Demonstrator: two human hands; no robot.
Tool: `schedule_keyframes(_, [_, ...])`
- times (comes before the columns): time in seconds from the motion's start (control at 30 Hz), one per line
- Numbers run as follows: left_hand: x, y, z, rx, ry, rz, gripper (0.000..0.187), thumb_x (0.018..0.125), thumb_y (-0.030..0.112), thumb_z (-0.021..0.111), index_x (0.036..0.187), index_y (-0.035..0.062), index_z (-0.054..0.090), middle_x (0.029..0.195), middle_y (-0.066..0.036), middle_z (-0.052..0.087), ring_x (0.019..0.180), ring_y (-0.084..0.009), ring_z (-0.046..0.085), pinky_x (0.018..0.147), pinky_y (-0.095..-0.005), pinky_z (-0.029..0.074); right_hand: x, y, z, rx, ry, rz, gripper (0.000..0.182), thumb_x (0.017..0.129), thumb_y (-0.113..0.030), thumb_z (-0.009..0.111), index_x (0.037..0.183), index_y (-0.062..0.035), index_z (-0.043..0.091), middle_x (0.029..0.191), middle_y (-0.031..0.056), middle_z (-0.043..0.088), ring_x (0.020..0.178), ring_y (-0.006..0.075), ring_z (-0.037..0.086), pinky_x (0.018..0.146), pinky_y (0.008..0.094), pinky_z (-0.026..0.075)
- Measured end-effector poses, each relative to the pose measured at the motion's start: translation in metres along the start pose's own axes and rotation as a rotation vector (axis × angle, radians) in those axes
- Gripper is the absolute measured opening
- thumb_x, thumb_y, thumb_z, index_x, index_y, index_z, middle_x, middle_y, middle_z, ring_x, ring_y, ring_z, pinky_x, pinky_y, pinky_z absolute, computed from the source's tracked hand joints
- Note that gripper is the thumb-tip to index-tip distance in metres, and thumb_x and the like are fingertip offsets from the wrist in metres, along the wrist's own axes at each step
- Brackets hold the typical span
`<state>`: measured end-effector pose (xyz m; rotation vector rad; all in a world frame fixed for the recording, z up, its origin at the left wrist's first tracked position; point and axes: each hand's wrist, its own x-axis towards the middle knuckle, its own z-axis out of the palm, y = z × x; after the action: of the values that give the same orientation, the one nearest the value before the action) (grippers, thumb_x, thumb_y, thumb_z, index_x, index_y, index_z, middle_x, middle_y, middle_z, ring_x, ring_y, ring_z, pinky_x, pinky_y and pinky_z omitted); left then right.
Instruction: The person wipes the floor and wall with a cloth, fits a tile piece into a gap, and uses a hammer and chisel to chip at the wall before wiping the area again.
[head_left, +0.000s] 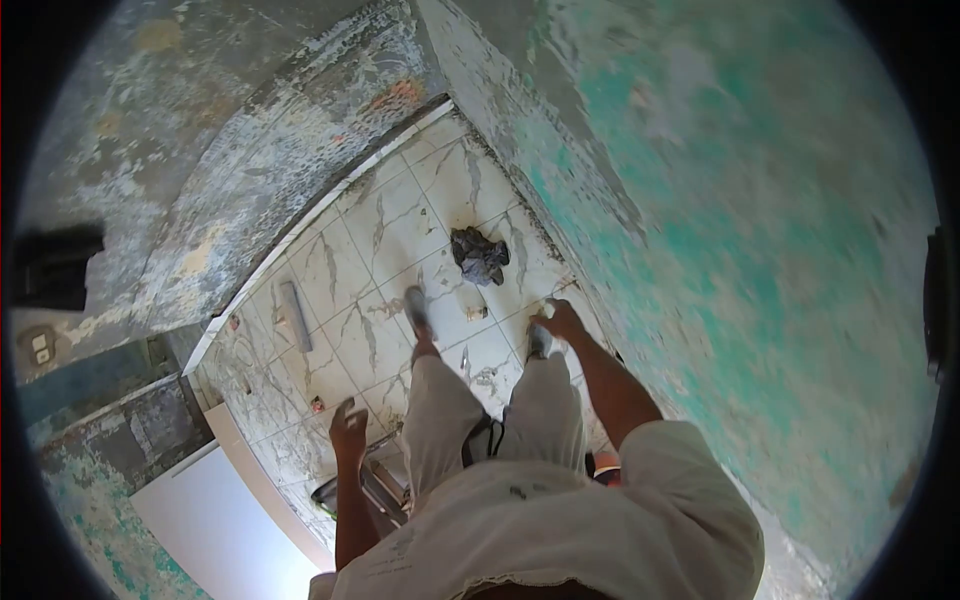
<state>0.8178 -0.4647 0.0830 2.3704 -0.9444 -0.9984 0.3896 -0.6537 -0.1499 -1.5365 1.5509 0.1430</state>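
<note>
My left hand hangs over the tiled floor on the left, its fingers partly curled and apart, with nothing seen in it. Near my right foot is my right hand, with thumb and fingers apart around a small pale spot; whether it holds anything is too small to tell. A crumpled dark plastic bag lies on the marble-patterned tiles ahead of my feet. Between the bag and my legs sits a small beige piece.
A wall with peeling green paint rises close on the right. A worn grey wall stands ahead and left. On the floor are a long grey object and a small red item. A white panel is at lower left.
</note>
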Motion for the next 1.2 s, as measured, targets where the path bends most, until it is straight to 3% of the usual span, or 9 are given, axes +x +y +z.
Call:
schedule_keyframes(0.2, [0.162, -0.083, 0.037, 0.248, -0.284, -0.116, 0.045, 0.079, 0.015, 0.069, 0.117, -0.0028, 0.056, 0.106, -0.019, 0.063, 0.083, -0.0251, 0.067, 0.071, -0.0327, 0.053, 0.19, -0.029, 0.118, 0.182, 0.003, 0.286, 0.107, 0.069, -0.074, 0.061, 0.139, 0.0032, 0.034, 0.127, 0.0333, 0.046, 0.121, 0.0421, 0.045, 0.103, 0.045, 0.036])
schedule_keyframes(0.3, [0.255, -0.106, 0.035, 0.283, -0.349, -0.196, 0.047, 0.079, 0.014, 0.067, 0.119, -0.0056, 0.054, 0.104, -0.019, 0.062, 0.087, -0.0244, 0.066, 0.072, -0.0332, 0.053, 0.295, -0.025, 0.204, 0.324, -0.047, 0.511, 0.117, 0.064, -0.071, 0.067, 0.148, -0.0091, 0.014, 0.139, 0.0347, 0.03, 0.127, 0.0456, 0.037, 0.103, 0.0484, 0.036])
schedule_keyframes(0.43, [0.324, -0.132, 0.0, 0.378, -0.379, -0.393, 0.045, 0.079, 0.011, 0.065, 0.118, -0.0076, 0.053, 0.11, -0.019, 0.061, 0.089, -0.022, 0.065, 0.073, -0.032, 0.053, 0.404, -0.025, 0.314, 0.441, 0.263, 0.547, 0.124, 0.057, -0.059, 0.079, 0.149, -0.0143, 0.009, 0.145, 0.031, 0.021, 0.135, 0.0441, 0.024, 0.106, 0.0495, 0.031])
schedule_keyframes(0.6, [0.368, -0.17, -0.051, 0.578, -0.396, -0.475, 0.046, 0.077, 0.008, 0.066, 0.118, -0.0081, 0.053, 0.116, -0.018, 0.06, 0.088, -0.0188, 0.065, 0.072, -0.0296, 0.053, 0.464, -0.029, 0.372, 0.193, 0.158, 0.719, 0.08, 0.076, -0.026, 0.069, 0.144, -0.0139, 0.028, 0.143, 0.0211, 0.033, 0.133, 0.0416, 0.03, 0.106, 0.0505, 0.031])
schedule_keyframes(0.77, [0.414, -0.123, -0.033, 0.469, -0.424, -0.434, 0.047, 0.078, 0.011, 0.066, 0.119, -0.009, 0.053, 0.111, -0.018, 0.062, 0.087, -0.0183, 0.064, 0.072, -0.0287, 0.052, 0.379, -0.076, 0.396, 0.378, 0.235, 0.42, 0.046, 0.078, -0.01, 0.055, 0.123, -0.0026, 0.051, 0.116, 0.0223, 0.055, 0.111, 0.0397, 0.052, 0.091, 0.0459, 0.045])
schedule_keyframes(0.83, [0.427, -0.103, -0.017, 0.421, -0.498, -0.374, 0.045, 0.078, 0.012, 0.065, 0.117, -0.0091, 0.054, 0.107, -0.018, 0.063, 0.088, -0.0196, 0.064, 0.074, -0.0289, 0.051, 0.317, -0.117, 0.357, 0.432, 0.403, 0.391, 0.041, 0.082, -0.013, 0.055, 0.122, -0.0037, 0.053, 0.111, 0.0235, 0.059, 0.105, 0.0394, 0.056, 0.088, 0.0475, 0.045])
schedule_keyframes(0.93, [0.43, -0.058, 0.019, 0.325, -0.643, -0.311, 0.044, 0.082, 0.009, 0.063, 0.121, -0.0069, 0.051, 0.111, -0.02, 0.061, 0.096, -0.0214, 0.063, 0.076, -0.0291, 0.051, 0.217, -0.185, 0.253, 0.571, 0.152, 0.607, 0.042, 0.08, -0.012, 0.06, 0.121, -0.0038, 0.055, 0.101, 0.0256, 0.062, 0.099, 0.0436, 0.058, 0.085, 0.047, 0.046])
schedule_keyframes(1.1, [0.389, -0.006, 0.069, 0.107, -0.845, 0.009, 0.056, 0.083, 0.011, 0.065, 0.132, -0.0017, 0.042, 0.13, -0.016, 0.05, 0.113, -0.0255, 0.053, 0.09, -0.0384, 0.048, 0.071, -0.239, 0.17, 0.699, 0.291, 0.358, 0.038, 0.079, -0.011, 0.061, 0.117, -0.0074, 0.06, 0.091, 0.0223, 0.064, 0.091, 0.0402, 0.061, 0.076, 0.0459, 0.046])
schedule_keyframes(1.2, [0.329, 0.061, 0.097, -0.354, -1.057, -0.401, 0.08, 0.083, 0.025, 0.068, 0.144, 0.0077, 0.02, 0.137, -0.012, 0.043, 0.12, -0.0285, 0.048, 0.094, -0.0468, 0.046, -0.003, -0.277, 0.104, 0.554, 0.29, 0.253, 0.035, 0.078, -0.009, 0.059, 0.112, -0.0114, 0.061, 0.086, 0.0197, 0.065, 0.085, 0.0372, 0.063, 0.075, 0.0447, 0.049])
